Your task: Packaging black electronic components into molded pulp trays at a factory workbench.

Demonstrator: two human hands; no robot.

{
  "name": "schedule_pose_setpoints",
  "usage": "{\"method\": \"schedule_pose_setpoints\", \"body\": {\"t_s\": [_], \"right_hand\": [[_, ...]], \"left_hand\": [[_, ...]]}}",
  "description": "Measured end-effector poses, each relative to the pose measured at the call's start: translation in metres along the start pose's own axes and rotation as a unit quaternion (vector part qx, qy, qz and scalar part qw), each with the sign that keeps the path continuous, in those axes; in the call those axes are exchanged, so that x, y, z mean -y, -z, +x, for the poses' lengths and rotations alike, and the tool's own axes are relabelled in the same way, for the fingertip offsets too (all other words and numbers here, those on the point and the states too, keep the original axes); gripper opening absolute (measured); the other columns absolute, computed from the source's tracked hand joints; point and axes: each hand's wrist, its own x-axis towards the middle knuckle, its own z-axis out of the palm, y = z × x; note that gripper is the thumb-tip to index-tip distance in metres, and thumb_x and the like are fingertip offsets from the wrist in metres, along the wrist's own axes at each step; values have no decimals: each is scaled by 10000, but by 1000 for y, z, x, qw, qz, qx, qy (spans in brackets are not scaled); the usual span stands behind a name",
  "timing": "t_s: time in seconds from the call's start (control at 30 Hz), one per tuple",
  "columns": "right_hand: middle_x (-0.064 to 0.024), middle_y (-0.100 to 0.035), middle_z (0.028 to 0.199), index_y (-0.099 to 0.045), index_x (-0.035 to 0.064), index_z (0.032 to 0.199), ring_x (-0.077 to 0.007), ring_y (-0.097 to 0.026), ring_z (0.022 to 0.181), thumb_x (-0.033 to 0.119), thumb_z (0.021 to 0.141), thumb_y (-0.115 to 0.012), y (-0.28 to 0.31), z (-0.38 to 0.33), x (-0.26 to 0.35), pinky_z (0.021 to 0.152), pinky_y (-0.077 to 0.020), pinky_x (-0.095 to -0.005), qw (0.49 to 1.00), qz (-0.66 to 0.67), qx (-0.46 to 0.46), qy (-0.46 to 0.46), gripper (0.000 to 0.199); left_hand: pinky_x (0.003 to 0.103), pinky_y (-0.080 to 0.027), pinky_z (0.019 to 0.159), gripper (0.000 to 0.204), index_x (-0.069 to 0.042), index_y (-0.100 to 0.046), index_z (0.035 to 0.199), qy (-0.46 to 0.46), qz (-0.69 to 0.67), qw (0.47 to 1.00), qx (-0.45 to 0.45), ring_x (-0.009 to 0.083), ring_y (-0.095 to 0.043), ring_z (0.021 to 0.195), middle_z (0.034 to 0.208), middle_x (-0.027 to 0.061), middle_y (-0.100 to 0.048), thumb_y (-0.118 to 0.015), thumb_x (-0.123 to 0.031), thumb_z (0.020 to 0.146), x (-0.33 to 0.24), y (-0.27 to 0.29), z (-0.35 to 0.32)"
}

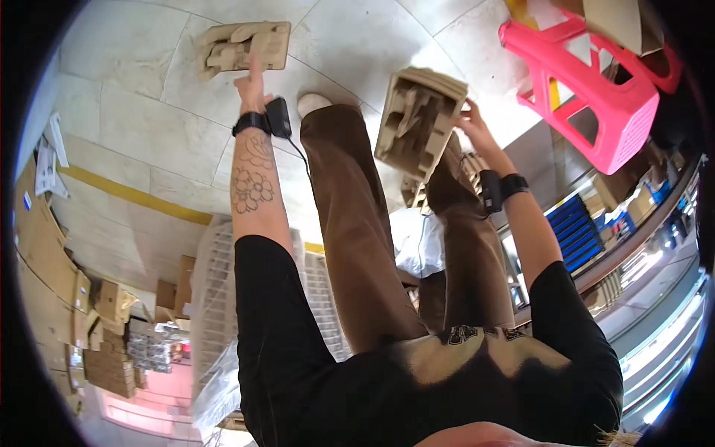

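A beige moulded pulp tray [421, 123], with deep shaped hollows, is in my right hand [474, 127], whose fingers grip its right edge. It hangs tilted above the floor, in front of my right leg. A second beige moulded pulp tray [262, 46] is at the far left, slightly blurred on its left side. My left hand [252, 91] reaches to its near edge, with the index finger stretched over it and the thumb apart. Whether that finger touches the tray, I cannot tell. Each wrist wears a black strap with a small black box.
A pink plastic stool [588, 89] lies on its side at the right. Stacked pulp trays [216, 276] in clear plastic stand at the lower left. Cardboard boxes [108, 369] are piled farther left. A blue slatted bin [575, 232] sits under a bench at right.
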Motion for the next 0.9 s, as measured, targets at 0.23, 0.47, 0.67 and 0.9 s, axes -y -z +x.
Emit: {"method": "schedule_pose_setpoints", "body": {"t_s": [0.23, 0.47, 0.67, 0.9], "right_hand": [[-87, -502, 1303, -252, 125, 1452, -235, -484, 1184, 413, 838, -513, -12, -29, -16, 1008, -361, -385, 949, 303, -85, -24, 726], [-111, -473, 1357, -334, 43, 1402, -270, -483, 1206, 442, 804, -535, -24, -117, -60, 1028, -352, -411, 776, 622, -99, -29, 747], [-141, -450, 1382, -358, -26, 1374, -286, -478, 1224, 455, 747, -599, -6, -193, -98, 1043, -347, -428, 723, 684, -92, 13, 826], [-174, -336, 1442, -205, 14, 1458, -275, -328, 1335, 420, 566, -704, 47, -290, -47, 1115, -224, -373, 815, 576, -4, 68, 1099]], "left_hand": [[435, -571, 683, 642, -151, -420, 1350, 47, -257, 954, 151, 253, -510, 1112, 1302, 74, -477, -621, -504, 853, -26, 7, 38], [432, -525, 855, 386, -93, -514, 1216, 33, -63, 937, 343, 203, -540, 1087, 1202, 27, -557, -613, -311, 913, -15, -16, -59], [333, -445, 937, 334, -83, -520, 1233, -45, -41, 868, 492, 145, -547, 1064, 1157, 26, -594, -575, -232, 939, -97, -73, -175], [377, -360, 1055, 449, -52, -378, 1378, -93, 19, 839, 536, 199, -458, 1249, 1356, 75, -476, -493, -216, 976, -134, -139, -245]]}}
